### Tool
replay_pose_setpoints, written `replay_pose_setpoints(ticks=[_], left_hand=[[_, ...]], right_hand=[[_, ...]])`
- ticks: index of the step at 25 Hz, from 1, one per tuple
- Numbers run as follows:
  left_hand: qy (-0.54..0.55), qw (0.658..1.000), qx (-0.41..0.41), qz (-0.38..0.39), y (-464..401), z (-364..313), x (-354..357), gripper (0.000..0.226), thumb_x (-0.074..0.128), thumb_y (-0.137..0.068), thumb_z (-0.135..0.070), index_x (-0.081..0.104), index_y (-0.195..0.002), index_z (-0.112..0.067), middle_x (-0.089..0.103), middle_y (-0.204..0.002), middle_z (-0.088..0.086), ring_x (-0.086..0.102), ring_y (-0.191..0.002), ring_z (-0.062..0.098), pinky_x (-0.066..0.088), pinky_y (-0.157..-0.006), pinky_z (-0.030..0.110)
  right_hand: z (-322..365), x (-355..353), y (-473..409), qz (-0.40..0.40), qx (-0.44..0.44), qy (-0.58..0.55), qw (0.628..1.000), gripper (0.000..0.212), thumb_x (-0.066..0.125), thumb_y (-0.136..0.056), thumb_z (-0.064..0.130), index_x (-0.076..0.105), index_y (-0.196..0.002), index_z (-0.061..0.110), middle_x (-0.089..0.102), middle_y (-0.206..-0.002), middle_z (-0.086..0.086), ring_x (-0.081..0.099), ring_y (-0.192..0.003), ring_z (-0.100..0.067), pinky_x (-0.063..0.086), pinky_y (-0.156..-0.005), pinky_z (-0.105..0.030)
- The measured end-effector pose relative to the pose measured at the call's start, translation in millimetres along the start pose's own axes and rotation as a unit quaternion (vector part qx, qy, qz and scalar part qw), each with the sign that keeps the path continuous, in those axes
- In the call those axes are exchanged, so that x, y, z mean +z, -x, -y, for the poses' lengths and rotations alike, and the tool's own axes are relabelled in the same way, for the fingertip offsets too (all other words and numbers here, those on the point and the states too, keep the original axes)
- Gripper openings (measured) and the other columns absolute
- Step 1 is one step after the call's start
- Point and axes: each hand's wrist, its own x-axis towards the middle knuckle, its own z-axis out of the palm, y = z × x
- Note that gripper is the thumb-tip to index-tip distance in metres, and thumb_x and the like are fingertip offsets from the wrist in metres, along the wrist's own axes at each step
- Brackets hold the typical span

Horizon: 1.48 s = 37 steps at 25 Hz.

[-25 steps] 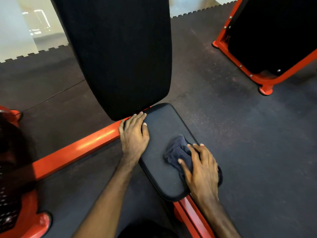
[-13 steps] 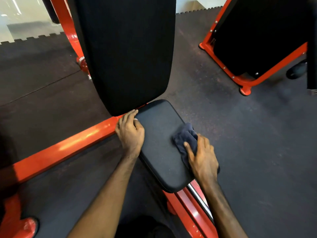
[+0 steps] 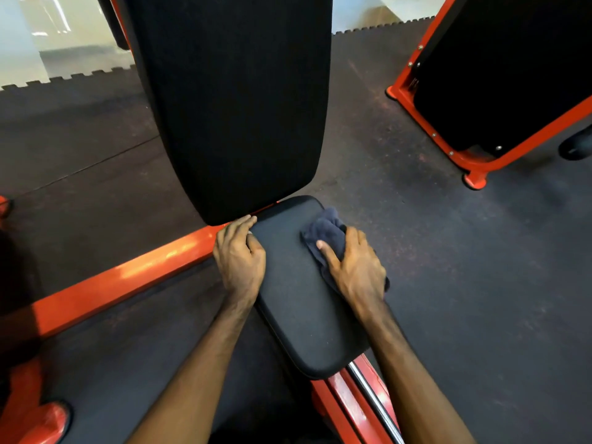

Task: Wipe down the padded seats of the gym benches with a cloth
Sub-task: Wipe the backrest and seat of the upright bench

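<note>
Two bare forearms reach in from the bottom edge, cut off there above the elbow. Between them, nearest the camera, an orange steel frame rail (image 3: 344, 402) with a chrome rod (image 3: 371, 392) beside it runs under the near end of the seat pad (image 3: 301, 302), a smooth, matte black cushion with rounded corners and a stitched rim.

The left hand (image 3: 239, 259) rests on the pad's left edge near its far corner, fingers loosely bent over the rim with the tips pointing toward the backrest; it holds nothing, and whether the fingertips wrap below the edge is hidden. The right hand (image 3: 357, 267) lies palm down on a dark blue cloth (image 3: 323, 230) on the right side of the pad, thumb stretched across the fabric and fingers bent over the pad's right edge, pressing and gripping the cloth. The cloth is soft and crumpled, bunched up ahead of the fingers; a fold of it shows below the heel of the hand, and the rest is covered.

Beyond the hands stands the tilted backrest pad (image 3: 237, 100), black with a finer textured surface, its top cut off by the frame. An orange crossbar (image 3: 121, 277) runs left over the dark speckled rubber floor (image 3: 464, 283). At far right, a second bench (image 3: 499, 75) with orange framing is only partly in view.
</note>
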Motion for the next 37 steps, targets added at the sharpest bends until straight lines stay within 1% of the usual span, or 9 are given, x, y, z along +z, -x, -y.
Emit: replay_pose_setpoints(ticks=[5,11,14,16,19,21,24,31,37], left_hand=[[-0.001,1.0,-0.015,0.005,0,-2,-1,0.045,0.047,-0.093,-0.014,0.077,-0.126,-0.021,0.072,-0.132,-0.009,0.057,-0.125,0.018,0.046,-0.108,0.05],[0.01,1.0,-0.004,0.009,1,-2,-2,0.045,0.047,-0.093,-0.015,0.077,-0.126,-0.019,0.072,-0.132,-0.008,0.056,-0.124,0.017,0.047,-0.109,0.05],[0.009,1.0,-0.003,0.011,-1,-2,-2,0.045,0.047,-0.093,-0.014,0.077,-0.127,-0.019,0.072,-0.132,-0.008,0.057,-0.124,0.017,0.047,-0.109,0.05],[0.005,1.0,-0.008,0.01,0,0,-1,0.045,0.048,-0.093,-0.014,0.077,-0.127,-0.02,0.072,-0.133,-0.009,0.057,-0.125,0.018,0.047,-0.108,0.049],[0.006,1.0,-0.011,0.002,2,-3,-1,0.045,0.05,-0.092,-0.012,0.077,-0.127,-0.021,0.071,-0.134,-0.011,0.058,-0.125,0.017,0.046,-0.108,0.048],[0.009,1.0,-0.008,-0.001,2,-3,-1,0.045,0.05,-0.092,-0.012,0.077,-0.126,-0.021,0.072,-0.134,-0.01,0.058,-0.125,0.017,0.046,-0.109,0.046],[0.012,1.0,-0.007,0.0,1,-2,-1,0.045,0.05,-0.091,-0.012,0.077,-0.126,-0.02,0.072,-0.133,-0.009,0.059,-0.124,0.018,0.046,-0.108,0.045],[0.018,1.0,-0.012,-0.006,2,-2,-1,0.046,0.048,-0.09,-0.013,0.077,-0.125,-0.02,0.072,-0.132,-0.009,0.059,-0.123,0.017,0.047,-0.106,0.047],[0.001,1.0,-0.016,0.008,1,-2,-1,0.046,0.049,-0.089,-0.011,0.077,-0.125,-0.018,0.073,-0.132,-0.006,0.059,-0.124,0.019,0.047,-0.108,0.047]], right_hand=[[-28,-8,39,-0.017,0.055,0.007,0.998,0.061,0.047,-0.099,0.074,0.051,-0.135,0.025,0.062,-0.136,-0.002,0.064,-0.119,-0.033,0.05,-0.081,-0.045],[33,14,-59,-0.005,-0.013,-0.039,0.999,0.059,0.047,-0.103,0.064,0.05,-0.145,0.023,0.062,-0.136,-0.011,0.065,-0.117,-0.039,0.056,-0.09,-0.05],[16,12,-38,0.005,-0.044,-0.046,0.998,0.059,0.05,-0.104,0.06,0.045,-0.155,0.029,0.058,-0.14,-0.006,0.061,-0.121,-0.035,0.053,-0.093,-0.048],[-8,7,-3,0.004,-0.058,-0.047,0.997,0.061,0.046,-0.105,0.061,0.041,-0.159,0.033,0.053,-0.151,0.0,0.056,-0.132,-0.028,0.052,-0.101,-0.044],[-12,12,5,-0.006,-0.05,0.003,0.999,0.074,0.03,-0.104,0.067,0.031,-0.165,0.027,0.033,-0.171,0.0,0.031,-0.158,-0.026,0.043,-0.118,-0.054],[17,24,-29,-0.009,-0.072,0.044,0.996,0.075,0.03,-0.106,0.066,0.026,-0.167,0.022,0.024,-0.175,-0.003,0.02,-0.162,-0.029,0.034,-0.124,-0.06],[56,31,-72,0.009,-0.102,0.071,0.992,0.07,0.035,-0.107,0.063,0.034,-0.163,0.02,0.036,-0.17,-0.006,0.025,-0.16,-0.03,0.031,-0.124,-0.063],[21,32,6,-0.001,-0.275,0.068,0.959,0.062,0.04,-0.106,0.056,0.045,-0.158,0.022,0.04,-0.168,0.0,0.024,-0.162,-0.023,0.018,-0.13,-0.059],[66,39,-64,-0.021,-0.146,0.067,0.987,0.059,0.048,-0.104,0.057,0.052,-0.151,0.022,0.045,-0.155,-0.011,0.039,-0.15,-0.034,0.025,-0.125,-0.062]])
